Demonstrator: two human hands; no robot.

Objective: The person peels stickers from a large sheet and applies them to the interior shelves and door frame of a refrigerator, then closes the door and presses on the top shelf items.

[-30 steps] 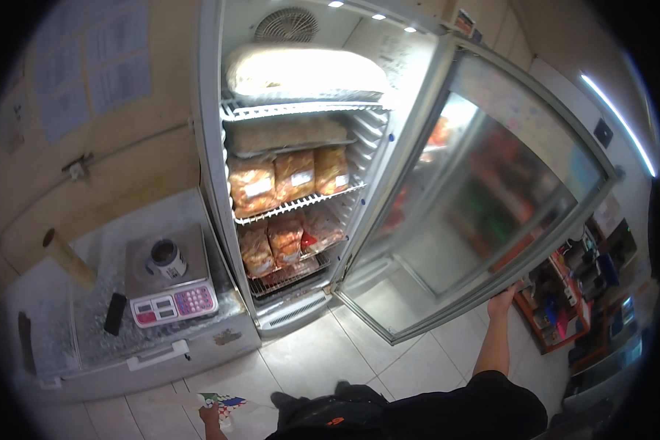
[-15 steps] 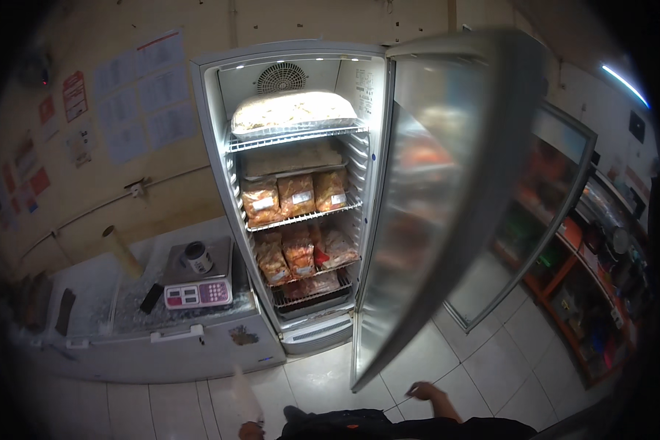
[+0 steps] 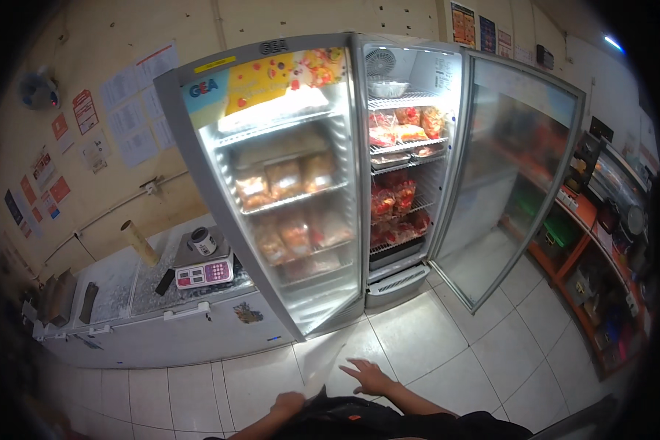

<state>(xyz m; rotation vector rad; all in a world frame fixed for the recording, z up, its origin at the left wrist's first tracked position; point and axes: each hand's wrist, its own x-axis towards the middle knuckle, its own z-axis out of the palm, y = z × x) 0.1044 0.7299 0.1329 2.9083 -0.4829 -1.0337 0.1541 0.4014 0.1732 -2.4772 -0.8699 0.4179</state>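
Observation:
My left hand (image 3: 289,404) is closed on a thin, whitish see-through plastic bag (image 3: 321,364), which sticks up from it and is blurred. To its right, my right hand (image 3: 370,378) is empty, with its fingers spread, near the bag. Ahead stands the left upright fridge, its glass door (image 3: 290,275) swung to, or nearly so; bagged food shows through the pane. Beside it the right upright fridge (image 3: 396,287) has its glass door (image 3: 517,161) wide open. Bags of red food (image 3: 394,202) and a foil tray (image 3: 388,89) sit on its wire shelves.
At left is a chest freezer (image 3: 147,341) with a pink-and-white scale (image 3: 205,274), a mug (image 3: 202,240) on the scale and a cardboard tube (image 3: 138,243). An orange shelf unit (image 3: 557,273) with mixed goods stands at right. Tiled floor (image 3: 425,334) lies in front.
The left fridge's door has swung from wide open to shut or nearly shut, uncovering the right fridge. Both hands have come up further into view, the bag still in my left hand.

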